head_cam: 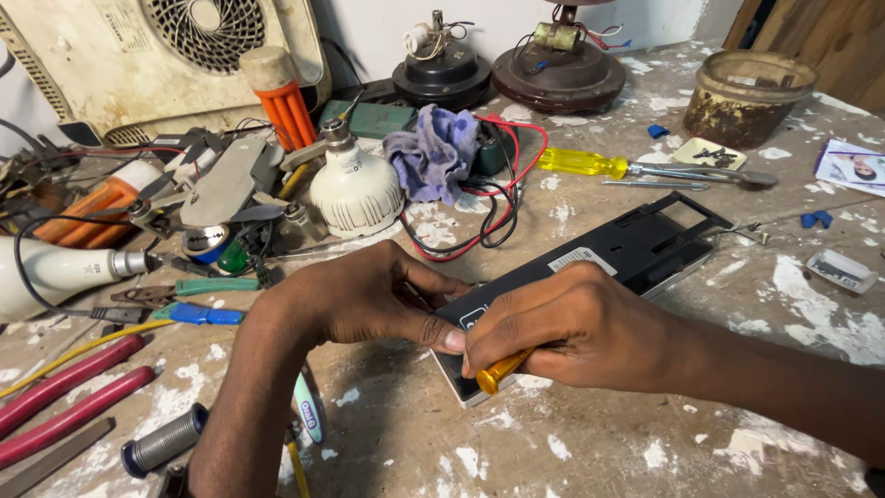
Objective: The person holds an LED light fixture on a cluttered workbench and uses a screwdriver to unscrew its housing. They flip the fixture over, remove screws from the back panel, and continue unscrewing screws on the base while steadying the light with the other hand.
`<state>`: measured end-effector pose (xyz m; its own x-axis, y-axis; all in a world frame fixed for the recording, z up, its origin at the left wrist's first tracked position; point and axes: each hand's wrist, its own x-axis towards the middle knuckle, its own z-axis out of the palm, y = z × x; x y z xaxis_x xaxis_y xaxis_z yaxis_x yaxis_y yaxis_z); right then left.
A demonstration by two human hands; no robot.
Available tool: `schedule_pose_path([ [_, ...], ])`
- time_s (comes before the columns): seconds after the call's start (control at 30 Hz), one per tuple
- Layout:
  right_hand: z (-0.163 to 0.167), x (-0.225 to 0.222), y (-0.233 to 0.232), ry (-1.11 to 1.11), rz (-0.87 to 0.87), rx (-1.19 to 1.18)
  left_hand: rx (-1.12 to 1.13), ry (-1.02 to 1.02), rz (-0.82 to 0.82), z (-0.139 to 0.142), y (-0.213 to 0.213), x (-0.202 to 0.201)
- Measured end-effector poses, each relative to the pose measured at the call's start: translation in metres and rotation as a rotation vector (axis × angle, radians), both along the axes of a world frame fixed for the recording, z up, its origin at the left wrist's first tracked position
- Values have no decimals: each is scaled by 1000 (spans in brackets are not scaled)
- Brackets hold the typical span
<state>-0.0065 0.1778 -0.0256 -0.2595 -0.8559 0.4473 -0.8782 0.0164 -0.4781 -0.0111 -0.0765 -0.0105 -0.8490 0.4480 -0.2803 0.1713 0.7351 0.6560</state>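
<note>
A flat black rectangular device with a pale underside lies slantwise on the paint-spattered workbench. My left hand presses on its near end, thumb against the edge. Just to the right, my right hand is closed around a small tool with a yellow-orange handle, whose tip is hidden under my fingers at the device's near corner. The two hands touch each other over that corner.
A yellow-handled screwdriver, white bulb, purple rag and red and black wires lie behind. Pliers with red handles, a solder spool and blue-handled tools lie left. A rusty tin stands far right.
</note>
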Motion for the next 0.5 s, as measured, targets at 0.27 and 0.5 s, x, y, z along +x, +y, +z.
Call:
schedule_pose_path([
  [0.27,1,8,1,160,-3,30,-7,-29,10,2,3,3],
  [0.5,-1,9,1,119,-3,32,-33,-28,32,-1,4,3],
])
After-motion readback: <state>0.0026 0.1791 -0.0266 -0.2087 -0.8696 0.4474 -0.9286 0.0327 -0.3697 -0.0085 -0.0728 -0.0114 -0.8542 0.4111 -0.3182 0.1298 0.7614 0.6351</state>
